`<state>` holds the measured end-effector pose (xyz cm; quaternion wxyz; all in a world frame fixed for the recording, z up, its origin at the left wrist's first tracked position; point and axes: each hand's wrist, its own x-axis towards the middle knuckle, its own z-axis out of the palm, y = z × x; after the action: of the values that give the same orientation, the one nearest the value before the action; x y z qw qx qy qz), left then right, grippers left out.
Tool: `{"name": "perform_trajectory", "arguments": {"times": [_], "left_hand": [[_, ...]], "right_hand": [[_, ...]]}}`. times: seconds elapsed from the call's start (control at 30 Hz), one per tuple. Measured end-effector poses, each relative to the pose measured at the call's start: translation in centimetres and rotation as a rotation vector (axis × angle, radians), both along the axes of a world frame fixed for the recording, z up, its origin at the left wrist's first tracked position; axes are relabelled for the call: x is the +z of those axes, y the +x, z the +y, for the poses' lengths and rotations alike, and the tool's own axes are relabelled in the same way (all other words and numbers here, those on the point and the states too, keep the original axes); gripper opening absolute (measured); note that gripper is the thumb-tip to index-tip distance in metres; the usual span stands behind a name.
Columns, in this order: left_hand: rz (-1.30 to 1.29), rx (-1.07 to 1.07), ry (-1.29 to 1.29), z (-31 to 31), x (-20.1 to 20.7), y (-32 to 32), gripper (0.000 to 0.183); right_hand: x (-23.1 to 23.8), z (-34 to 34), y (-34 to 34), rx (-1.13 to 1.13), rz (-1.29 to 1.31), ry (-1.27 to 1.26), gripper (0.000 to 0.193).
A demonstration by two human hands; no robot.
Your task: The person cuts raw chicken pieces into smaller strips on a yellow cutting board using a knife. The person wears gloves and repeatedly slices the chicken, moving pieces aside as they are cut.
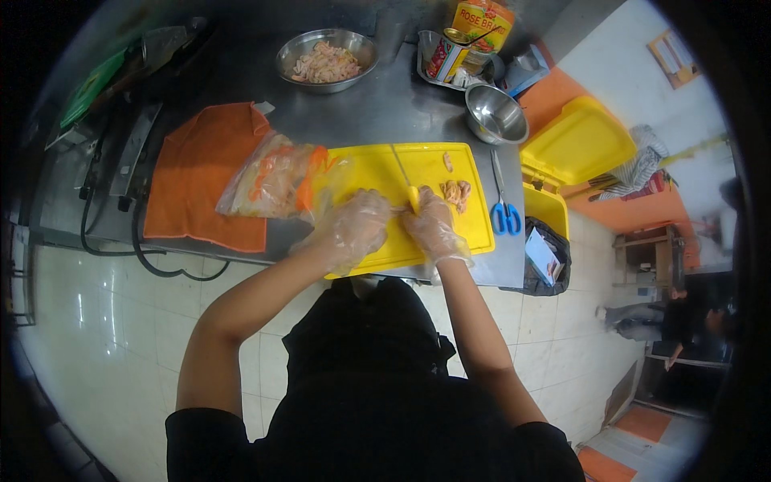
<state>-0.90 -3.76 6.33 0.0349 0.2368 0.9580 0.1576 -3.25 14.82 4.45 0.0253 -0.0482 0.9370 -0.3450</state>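
My right hand (438, 229), in a clear plastic glove, is closed round the yellow handle of a knife (402, 169), its blade pointing away over the yellow cutting board (365, 161). To its left, my gloved left hand (359, 221) curls its fingers down on the board. A small pale piece of raw meat (397, 209) shows between both hands, at the left fingertips; most of it is hidden. Cut pieces of raw meat (456, 194) lie on the board's right side, with a single strip (447, 162) above them. A clear plastic bag of raw meat (277, 178) overlaps the board's left edge.
An orange cloth (201, 177) lies under the bag. Farther back stands a steel bowl of raw meat (337, 76). Blue-handled scissors (504, 210) lie right of the board, below a small steel bowl (498, 115) and a tray with a can (446, 58). A yellow lidded bin (554, 201) adjoins the table.
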Motion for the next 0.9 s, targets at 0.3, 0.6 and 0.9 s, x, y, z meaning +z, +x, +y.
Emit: {"name": "perform_trajectory", "arguments": {"times": [0.3, 0.6, 0.9], "left_hand": [[0.192, 0.152, 0.087, 1.7, -4.0, 0.1, 0.021], [0.181, 0.151, 0.112, 1.0, -3.2, 0.7, 0.023], [0.235, 0.150, 0.477, -0.3, -3.3, 0.4, 0.021]], "right_hand": [[2.2, -1.0, -1.2, 0.057, -0.246, 0.161, 0.032], [5.1, 1.8, -0.5, -0.103, -0.518, -0.336, 0.027], [4.7, 1.9, 0.7, -0.210, -0.431, -0.543, 0.027]]}}
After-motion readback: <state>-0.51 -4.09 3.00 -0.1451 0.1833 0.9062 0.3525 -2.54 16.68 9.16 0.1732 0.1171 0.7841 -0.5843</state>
